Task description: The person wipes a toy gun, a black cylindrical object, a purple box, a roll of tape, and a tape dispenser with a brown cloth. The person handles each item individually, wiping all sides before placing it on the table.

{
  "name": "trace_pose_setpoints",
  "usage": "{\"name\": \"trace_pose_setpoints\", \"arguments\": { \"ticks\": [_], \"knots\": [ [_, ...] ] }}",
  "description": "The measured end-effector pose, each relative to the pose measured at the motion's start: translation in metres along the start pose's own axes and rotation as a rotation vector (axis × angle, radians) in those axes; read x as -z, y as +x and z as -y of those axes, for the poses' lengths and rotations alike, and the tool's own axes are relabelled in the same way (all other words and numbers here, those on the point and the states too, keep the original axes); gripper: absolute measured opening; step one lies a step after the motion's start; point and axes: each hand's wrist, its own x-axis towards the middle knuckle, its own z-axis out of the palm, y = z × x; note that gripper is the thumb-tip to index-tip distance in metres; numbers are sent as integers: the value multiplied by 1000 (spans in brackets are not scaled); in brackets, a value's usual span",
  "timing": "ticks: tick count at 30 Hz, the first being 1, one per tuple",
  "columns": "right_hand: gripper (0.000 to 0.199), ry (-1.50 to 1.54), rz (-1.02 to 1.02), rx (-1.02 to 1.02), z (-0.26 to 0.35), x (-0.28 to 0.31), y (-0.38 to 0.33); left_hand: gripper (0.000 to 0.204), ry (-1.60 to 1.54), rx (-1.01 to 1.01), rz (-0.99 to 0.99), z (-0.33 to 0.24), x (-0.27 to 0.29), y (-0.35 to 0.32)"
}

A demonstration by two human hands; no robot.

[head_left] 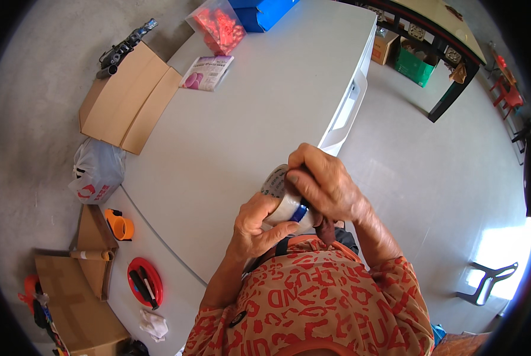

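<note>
A wide roll of clear packing tape [285,209] is held up in front of my chest, above the table's near edge. Its printed inner core faces up, and a small blue piece shows on its outer side. My left hand [254,228] is closed around the roll's near left side, the thumb along its lower edge. On the far right side, my right hand [330,188] is closed with bent fingers and its thumb over the rim. Those fingers partly hide the roll, and whether they pinch the tape's end cannot be made out.
On the grey table [259,89] lie a printed packet [206,73], a bin of red items [219,28] and a blue box [264,13]. To the left are an open carton [126,89], a plastic bag [99,172], an orange tape dispenser [120,226] and a red dish [153,270] holding black-handled tools.
</note>
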Motion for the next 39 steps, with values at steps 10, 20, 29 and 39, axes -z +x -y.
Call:
{"name": "trace_pose_setpoints", "arguments": {
  "ticks": [10, 20, 29, 39],
  "knots": [
    [15, 360, 138, -357, -33, -2, 20, 43, -47, -137, 26, 5, 4, -4],
    [34, -626, -19, 382, 17, -34, -11, 33, -321, 147, -164, 21, 1, -11],
    [30, -143, 53, 189, -7, -19, 9, 36, 21, 27, -56, 9, 13, -5],
    [27, 828, 296, -149, -45, -5, 13, 30, -157, -84, 86, 18, 12, -12]
  ]
}}
